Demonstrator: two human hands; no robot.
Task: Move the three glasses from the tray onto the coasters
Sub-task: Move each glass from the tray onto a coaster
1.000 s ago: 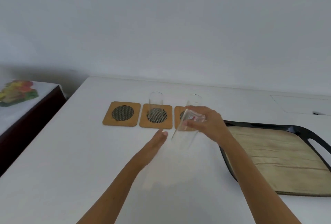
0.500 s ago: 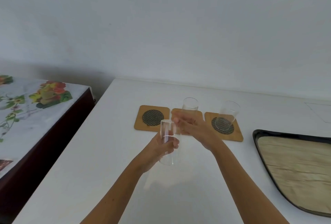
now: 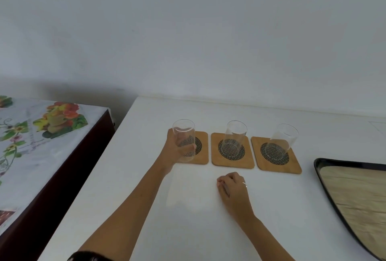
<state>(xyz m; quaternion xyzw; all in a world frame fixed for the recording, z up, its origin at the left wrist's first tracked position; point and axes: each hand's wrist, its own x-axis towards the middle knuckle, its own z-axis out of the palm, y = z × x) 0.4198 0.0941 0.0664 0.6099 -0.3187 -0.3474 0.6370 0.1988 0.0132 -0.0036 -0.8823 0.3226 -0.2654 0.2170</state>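
Three wooden coasters with black mesh centres lie in a row on the white table. My left hand grips a clear glass upright over the left coaster; I cannot tell whether its base touches the coaster. A second glass stands on the middle coaster. The third glass stands on the right coaster. My right hand rests on the table in front of the middle coaster, fingers curled, holding nothing. The black tray with a wood-look floor lies at the right with no glass on its visible part.
The white table ends at its left edge beside a lower dark table with a floral cloth. A white wall rises just behind the coasters.
The glass passed from my right hand to my left hand, which carried it to the left coaster. My right hand drew back and closed on the table. The view shifted left.
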